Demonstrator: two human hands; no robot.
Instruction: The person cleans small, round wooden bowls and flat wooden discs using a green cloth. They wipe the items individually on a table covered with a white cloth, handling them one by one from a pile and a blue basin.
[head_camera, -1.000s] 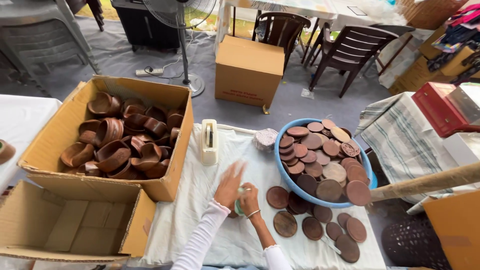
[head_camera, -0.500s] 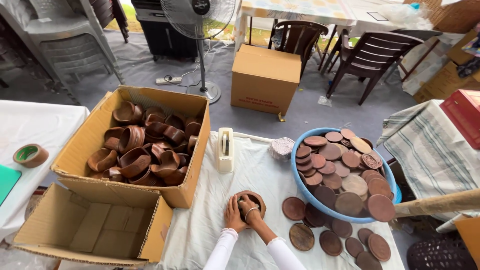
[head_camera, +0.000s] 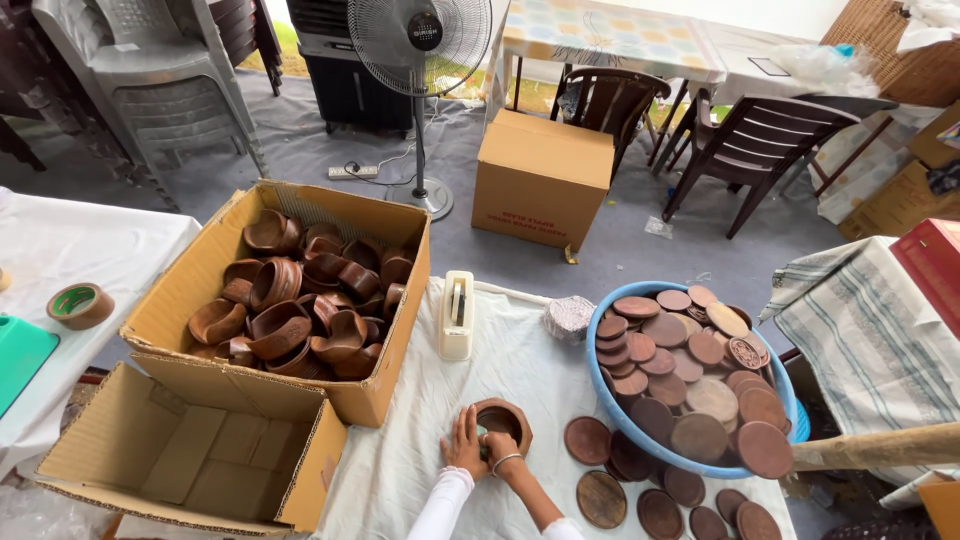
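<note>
A small round brown wooden bowl (head_camera: 506, 418) stands on the white cloth (head_camera: 400, 470) near the table's front edge. My left hand (head_camera: 463, 445), in a white sleeve, presses against the bowl's near left side with fingers spread. Beside it, my right hand (head_camera: 497, 449), with a bangle at the wrist, grips the bowl's near rim. A small greenish thing shows between the two hands; I cannot tell what it is.
An open cardboard box (head_camera: 375, 395) at the left holds several wooden bowls, with an empty box (head_camera: 300, 480) in front. A blue basin (head_camera: 610, 405) of round wooden lids is at the right, loose lids (head_camera: 587, 440) beside it. A tape dispenser (head_camera: 457, 315) stands behind the bowl.
A second ago my left hand was raised open above the cloth. Both hands then closed on the bowl and now hold its near side on the cloth.
</note>
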